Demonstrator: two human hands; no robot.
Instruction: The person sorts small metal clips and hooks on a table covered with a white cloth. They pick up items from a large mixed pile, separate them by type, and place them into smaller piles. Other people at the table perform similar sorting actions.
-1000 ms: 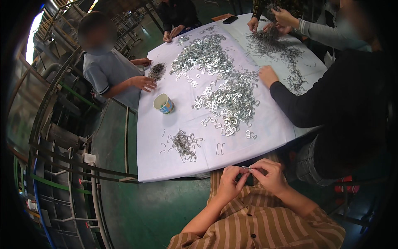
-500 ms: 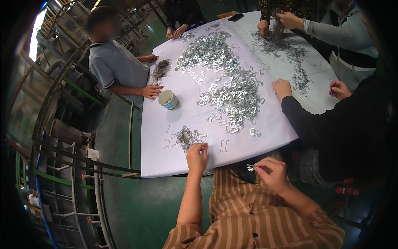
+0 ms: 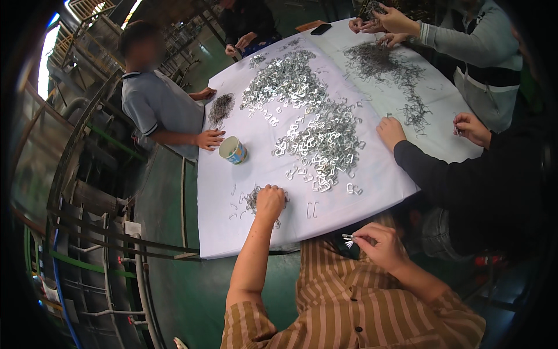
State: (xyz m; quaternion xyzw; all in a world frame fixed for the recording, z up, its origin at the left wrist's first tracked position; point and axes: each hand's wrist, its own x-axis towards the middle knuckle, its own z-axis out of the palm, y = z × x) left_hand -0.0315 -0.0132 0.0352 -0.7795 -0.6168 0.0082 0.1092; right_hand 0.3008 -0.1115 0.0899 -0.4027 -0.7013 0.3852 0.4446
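Observation:
My left hand (image 3: 271,203) is over a small heap of thin bent wire hooks (image 3: 251,201) near the table's front edge. Its fingers are bent downward and drawn together, and their tips are hidden, so what they grip does not show. Closer to my body, off the table's edge, my right hand (image 3: 378,241) pinches a small bunch of shiny metal pieces (image 3: 349,238) between thumb and fingers. Two straight wire pieces (image 3: 312,210) lie side by side on the white cloth, to the right of the heap.
Large piles of silvery metal buckles (image 3: 317,139) spread over the middle of the white-covered table (image 3: 232,232). A paper cup (image 3: 233,150) stands left of them. Dark wire heaps (image 3: 221,109) lie farther off. A phone (image 3: 321,29) rests at the far edge. Several people work around the table.
My left hand has moved up and slightly left onto the wire heap, covering part of it. My right hand still holds its bunch. Across the table, a co-worker's hands have lifted from the dark wire pile.

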